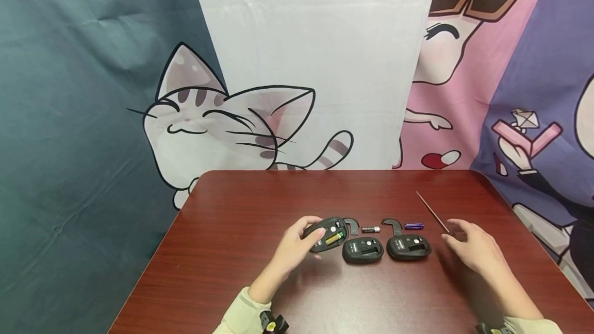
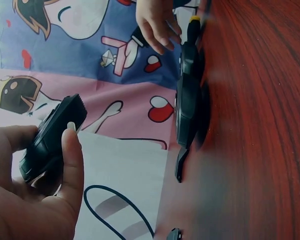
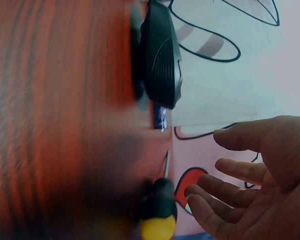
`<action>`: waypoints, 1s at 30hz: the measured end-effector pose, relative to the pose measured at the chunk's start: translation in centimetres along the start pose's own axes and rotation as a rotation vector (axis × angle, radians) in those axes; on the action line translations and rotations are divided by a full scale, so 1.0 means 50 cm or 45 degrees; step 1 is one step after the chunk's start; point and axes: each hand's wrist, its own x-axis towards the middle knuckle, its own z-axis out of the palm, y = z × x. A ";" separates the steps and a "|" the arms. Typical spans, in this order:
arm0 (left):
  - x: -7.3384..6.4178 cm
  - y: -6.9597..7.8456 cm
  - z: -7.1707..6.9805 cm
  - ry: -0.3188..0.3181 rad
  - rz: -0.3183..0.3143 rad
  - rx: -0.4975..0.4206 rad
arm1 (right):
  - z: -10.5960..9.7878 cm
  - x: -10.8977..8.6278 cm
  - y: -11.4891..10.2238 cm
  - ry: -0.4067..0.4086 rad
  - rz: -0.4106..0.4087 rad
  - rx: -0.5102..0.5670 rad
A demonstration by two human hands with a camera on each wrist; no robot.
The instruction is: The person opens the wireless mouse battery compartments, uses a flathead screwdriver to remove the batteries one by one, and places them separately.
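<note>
My left hand (image 1: 297, 244) grips a black computer mouse (image 1: 328, 226), raised off the table with its underside showing. A yellow-green battery (image 1: 334, 238) sits in its open battery bay; the thumb lies across one side of the mouse. Over at the right, my right hand (image 1: 475, 245) hovers above the handle end of a screwdriver (image 1: 430, 210), fingers loosely bent and apart from it. In the right wrist view the screwdriver's black and yellow handle (image 3: 159, 207) lies on the table below that hand.
Two more black mice, a middle one (image 1: 363, 256) and a right one (image 1: 408, 254), lie underside up with open battery bays. Behind them are two curved black covers, left (image 1: 353, 226) and right (image 1: 396, 228), a black-and-white battery (image 1: 370, 229) and a blue battery (image 1: 414, 226).
</note>
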 end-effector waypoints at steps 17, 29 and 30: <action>0.004 0.003 0.000 0.070 -0.037 -0.112 | -0.003 -0.014 0.054 -0.126 0.065 -0.092; 0.000 0.013 0.003 0.040 -0.028 -0.110 | 0.011 -0.018 0.074 -0.193 0.076 -0.114; 0.000 0.013 0.003 0.040 -0.027 -0.108 | 0.012 -0.018 0.076 -0.197 0.078 -0.116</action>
